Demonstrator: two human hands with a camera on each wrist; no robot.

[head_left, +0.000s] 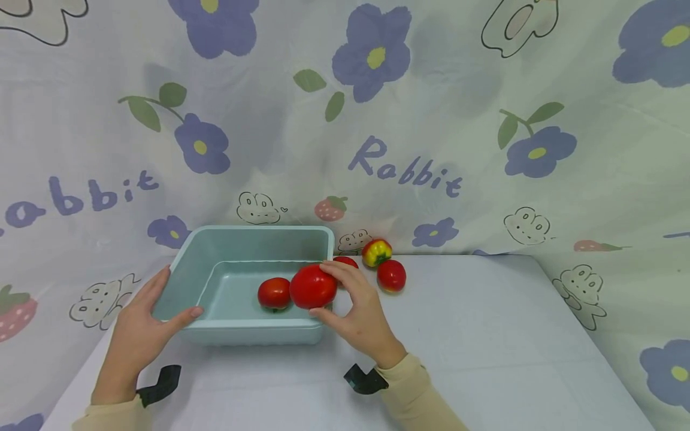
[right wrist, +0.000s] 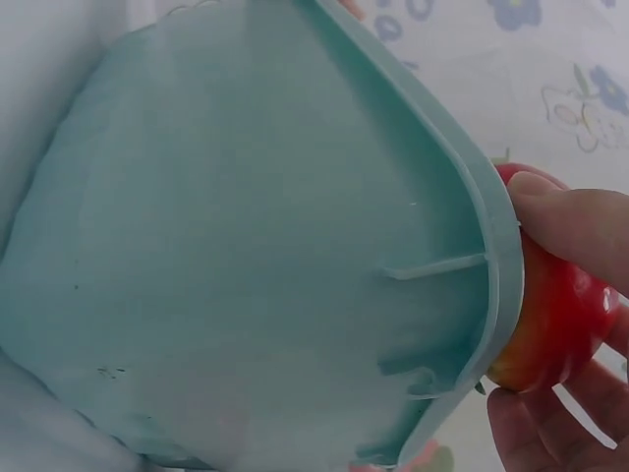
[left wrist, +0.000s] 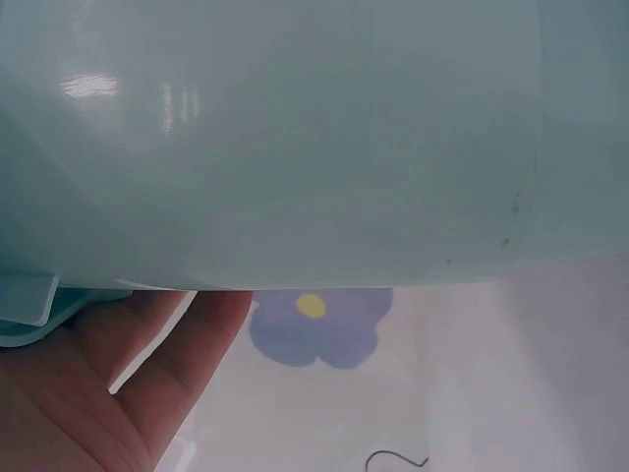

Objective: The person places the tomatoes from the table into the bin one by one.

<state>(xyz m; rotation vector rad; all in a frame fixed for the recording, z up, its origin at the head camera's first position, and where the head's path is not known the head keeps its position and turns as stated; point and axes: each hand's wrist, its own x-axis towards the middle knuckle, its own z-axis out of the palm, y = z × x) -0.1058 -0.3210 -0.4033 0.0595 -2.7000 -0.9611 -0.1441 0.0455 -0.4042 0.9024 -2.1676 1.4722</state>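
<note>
A pale blue-green plastic bin [head_left: 242,334] stands on the white table. My left hand [head_left: 137,329] holds its left front corner, thumb over the front rim and fingers along the outer left side. In the left wrist view, fingers [left wrist: 201,344] reach up beneath the bin's wall [left wrist: 314,147]. My right hand [head_left: 361,308] grips a glossy red tomato [head_left: 312,287] between thumb and fingers, over the bin's right rim. The right wrist view shows the tomato [right wrist: 555,315] just beyond the rim [right wrist: 503,236], partly hidden by it. Another tomato [head_left: 274,294] lies inside the bin.
Right of the bin, at the table's back, lie a red-and-yellow bell pepper [head_left: 377,252] and a round red fruit [head_left: 391,276]. A further red item [head_left: 346,261] is partly hidden behind my right hand. A printed cloth [head_left: 302,149] hangs behind the table.
</note>
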